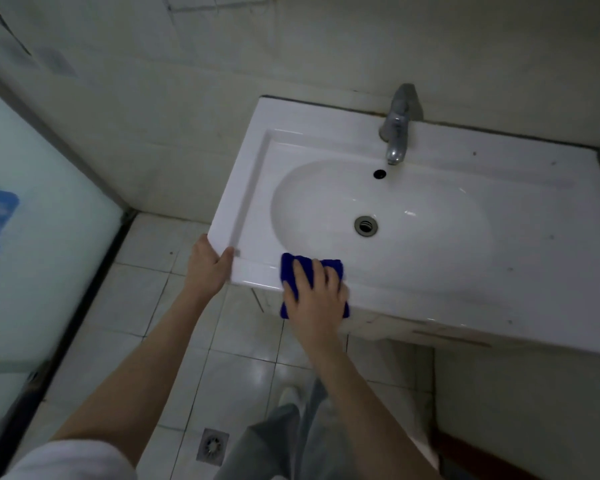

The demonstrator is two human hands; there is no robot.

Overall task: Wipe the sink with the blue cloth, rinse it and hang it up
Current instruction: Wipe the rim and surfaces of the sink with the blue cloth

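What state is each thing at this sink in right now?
Blue cloth: folded, pressed flat on the sink's front rim.
Right hand: spread flat on the cloth.
Left hand: gripping the sink's front left corner.
Sink: basin empty, no standing water.
Tap: no water running.
Drain: open, unplugged.
Floor drain: grate in place.

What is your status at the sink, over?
Left hand gripping sink corner. Right hand flat on blue cloth, front rim. Tap off, basin clear.
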